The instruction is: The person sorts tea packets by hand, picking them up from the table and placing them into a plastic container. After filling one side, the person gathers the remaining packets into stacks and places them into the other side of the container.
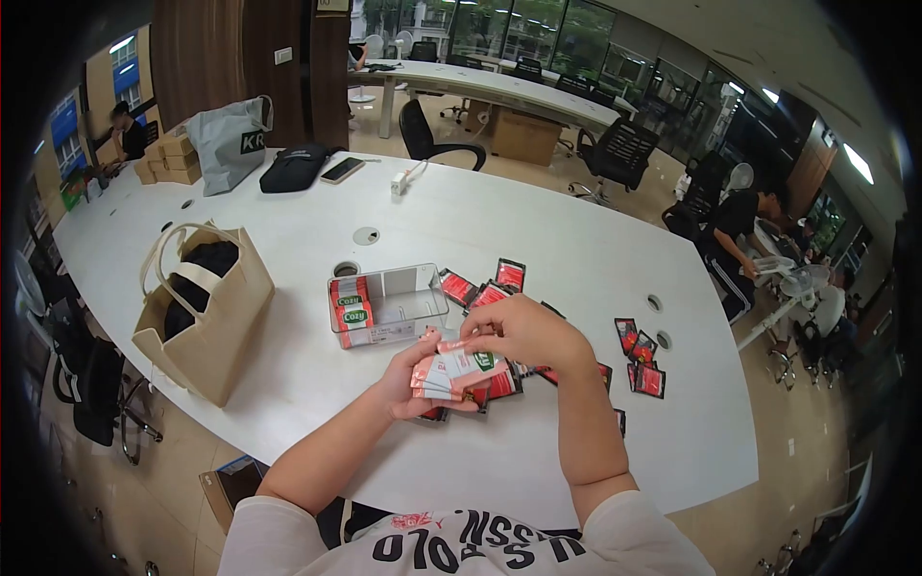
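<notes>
My left hand [408, 382] holds a small fanned stack of pink and white packets [442, 376] above the white table. The fingers of my right hand [519, 331] pinch the upper edge of a pink packet with a green label [480, 363], at the right of that stack. Just beyond my hands stands a clear plastic box [408, 298]; red Cozy packets [351, 312] stand in its left end, and its right part shows no packets. Red and black packets [509, 276] lie scattered around and beneath my hands, partly hidden by them.
A cream tote bag [226, 322] stands at the left of the table [317, 422]. Several red and black packets [642, 360] lie at the right. A grey bag [226, 144], black pouch [293, 168], phone [343, 171] and white plug [400, 182] are at the back. People sit farther off.
</notes>
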`<state>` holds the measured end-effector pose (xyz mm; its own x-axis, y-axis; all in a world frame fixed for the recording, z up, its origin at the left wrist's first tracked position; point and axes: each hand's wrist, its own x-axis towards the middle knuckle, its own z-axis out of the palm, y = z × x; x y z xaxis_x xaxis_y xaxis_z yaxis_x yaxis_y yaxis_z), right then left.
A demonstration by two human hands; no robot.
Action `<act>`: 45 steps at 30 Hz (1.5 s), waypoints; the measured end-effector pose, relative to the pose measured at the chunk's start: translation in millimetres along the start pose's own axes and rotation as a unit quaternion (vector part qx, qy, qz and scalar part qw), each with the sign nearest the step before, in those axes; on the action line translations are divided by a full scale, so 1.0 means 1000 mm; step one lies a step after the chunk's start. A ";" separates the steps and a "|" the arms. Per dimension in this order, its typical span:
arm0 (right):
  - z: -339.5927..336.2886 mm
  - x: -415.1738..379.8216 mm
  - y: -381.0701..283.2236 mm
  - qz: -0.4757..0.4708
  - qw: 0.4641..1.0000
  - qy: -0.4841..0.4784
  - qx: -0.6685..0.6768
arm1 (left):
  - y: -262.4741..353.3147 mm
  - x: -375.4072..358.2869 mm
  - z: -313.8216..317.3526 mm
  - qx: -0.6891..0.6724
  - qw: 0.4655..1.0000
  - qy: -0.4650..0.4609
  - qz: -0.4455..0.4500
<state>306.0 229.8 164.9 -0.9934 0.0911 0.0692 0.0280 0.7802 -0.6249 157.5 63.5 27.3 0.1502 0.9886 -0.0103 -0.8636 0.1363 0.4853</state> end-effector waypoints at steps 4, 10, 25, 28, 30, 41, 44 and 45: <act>0.003 0.021 0.001 0.014 0.998 -0.065 0.022 | -0.001 -0.001 -0.015 -0.037 0.995 -0.089 -0.020; 0.016 0.035 0.001 0.003 1.000 -0.004 0.005 | 0.002 -0.005 -0.004 0.026 0.999 -0.023 -0.032; 0.050 0.040 0.002 -0.015 0.997 -0.060 -0.040 | 0.028 -0.010 -0.055 0.221 0.971 0.091 0.003; 0.052 0.038 -0.003 0.000 0.996 -0.071 -0.047 | 0.026 -0.011 -0.041 0.207 0.971 0.121 0.011; 0.057 0.037 -0.003 0.004 0.997 -0.065 -0.041 | 0.032 -0.015 -0.048 0.178 0.980 0.092 0.002; 0.054 0.043 0.014 0.014 0.996 0.093 0.005 | 0.013 0.005 -0.001 0.010 0.957 0.182 0.224; 0.061 0.040 0.009 -0.019 0.996 0.079 -0.029 | 0.012 0.003 0.013 -0.021 0.937 0.268 0.225; 0.064 0.039 0.007 -0.035 0.996 0.069 -0.038 | 0.012 0.003 0.015 -0.035 0.927 0.300 0.220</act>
<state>260.4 199.2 113.9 -0.9688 0.1153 0.2193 -0.0264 0.8320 -0.5541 155.0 66.6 46.3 -0.5012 0.8040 -0.3200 -0.8101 -0.3060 0.5000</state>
